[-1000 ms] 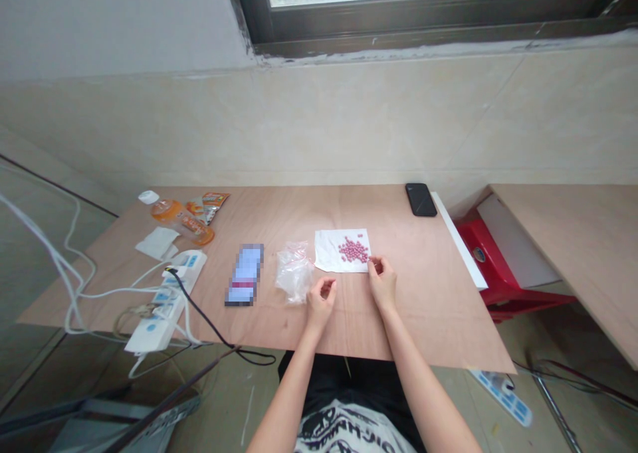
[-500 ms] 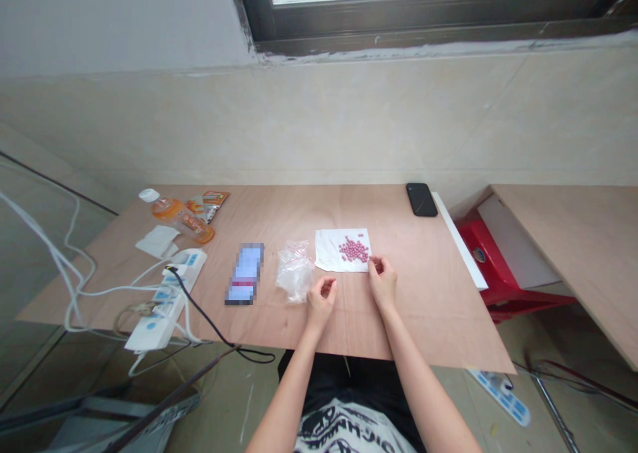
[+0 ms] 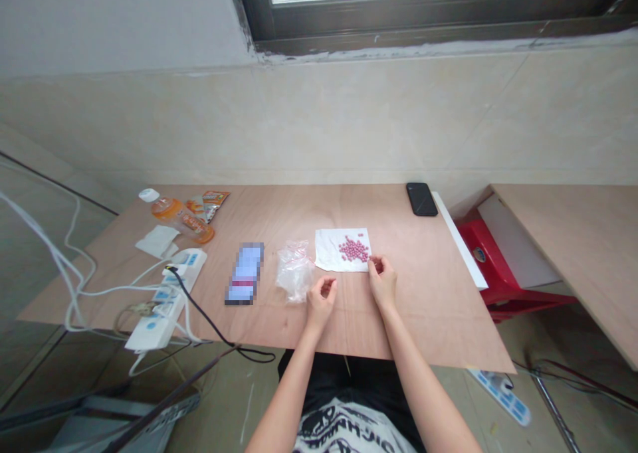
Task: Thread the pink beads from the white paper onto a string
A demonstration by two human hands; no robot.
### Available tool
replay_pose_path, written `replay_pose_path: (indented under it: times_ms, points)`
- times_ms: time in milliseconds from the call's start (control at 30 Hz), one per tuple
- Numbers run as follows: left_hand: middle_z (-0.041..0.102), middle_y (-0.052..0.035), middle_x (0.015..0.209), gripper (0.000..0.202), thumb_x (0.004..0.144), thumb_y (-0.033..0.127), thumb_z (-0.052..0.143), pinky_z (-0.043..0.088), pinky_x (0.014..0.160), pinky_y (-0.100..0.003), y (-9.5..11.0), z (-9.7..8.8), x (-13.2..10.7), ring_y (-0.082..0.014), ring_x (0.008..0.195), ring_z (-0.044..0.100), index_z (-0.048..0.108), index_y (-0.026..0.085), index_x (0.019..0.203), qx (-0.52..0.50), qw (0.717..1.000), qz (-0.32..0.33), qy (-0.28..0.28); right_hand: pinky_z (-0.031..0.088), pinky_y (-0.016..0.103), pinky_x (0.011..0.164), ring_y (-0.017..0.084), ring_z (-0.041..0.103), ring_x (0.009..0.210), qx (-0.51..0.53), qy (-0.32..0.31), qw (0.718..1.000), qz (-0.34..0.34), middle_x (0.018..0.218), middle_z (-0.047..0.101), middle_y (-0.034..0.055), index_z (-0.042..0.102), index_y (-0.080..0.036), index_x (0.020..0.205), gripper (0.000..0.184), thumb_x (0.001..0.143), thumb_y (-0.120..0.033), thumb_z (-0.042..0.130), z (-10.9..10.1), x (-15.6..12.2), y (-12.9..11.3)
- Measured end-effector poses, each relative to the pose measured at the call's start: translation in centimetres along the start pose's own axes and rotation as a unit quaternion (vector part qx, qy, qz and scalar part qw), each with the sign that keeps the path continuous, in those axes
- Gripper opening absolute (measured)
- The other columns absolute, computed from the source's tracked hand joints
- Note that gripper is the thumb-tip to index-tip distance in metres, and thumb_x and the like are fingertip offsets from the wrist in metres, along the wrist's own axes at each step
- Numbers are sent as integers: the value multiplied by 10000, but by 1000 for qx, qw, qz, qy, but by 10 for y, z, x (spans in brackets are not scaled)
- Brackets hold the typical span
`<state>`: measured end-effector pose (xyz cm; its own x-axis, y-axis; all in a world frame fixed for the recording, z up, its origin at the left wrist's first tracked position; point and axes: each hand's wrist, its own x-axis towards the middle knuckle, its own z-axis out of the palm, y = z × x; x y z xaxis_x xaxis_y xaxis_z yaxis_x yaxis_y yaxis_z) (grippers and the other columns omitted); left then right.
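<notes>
Almost nothing has moved since the earlier frame: both hands stay in place and the view only shifts a touch. The pink pills (image 3: pixel 353 248) lie in a loose heap on a white paper (image 3: pixel 329 257), centre of the frame, on the worktop (image 3: pixel 279 207). The heap's long axis runs roughly left to right, dipping slightly towards its right end. Being round, the pills point no particular way. The right hand (image 3: pixel 383 283) sits at the paper's lower right corner, its fingertips (image 3: pixel 373 262) drawn narrow at the heap's edge; whether they hold a pill, I cannot tell. The left hand (image 3: pixel 321 303) is curled half closed below the paper, just beside a crumpled plastic bag (image 3: pixel 295 271), and shows nothing held, though its fingers hide part of the palm. Such small round pills likely roll easily, so a light pinch at the heap's edge, lifting rather than sliding, should suit them best. Keeping the paper flat would help hold the heap together.
</notes>
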<state>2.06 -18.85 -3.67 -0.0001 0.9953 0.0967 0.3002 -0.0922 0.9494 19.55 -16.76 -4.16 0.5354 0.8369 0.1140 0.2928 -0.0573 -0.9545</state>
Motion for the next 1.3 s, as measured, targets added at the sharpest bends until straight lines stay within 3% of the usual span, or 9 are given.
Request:
replay_pose_path:
  times_ms: [1300]
  points:
    - [674,-52,800,189,824,311,532,503,670,-268,-2,0,0,-156,715,631,633,156,862,7,1000,-4,-7,429,278,624,165,533,626,-7,-2,1000,-3,743,632,33,622,-165,836,231,763,-358,518,-1,-1,-5]
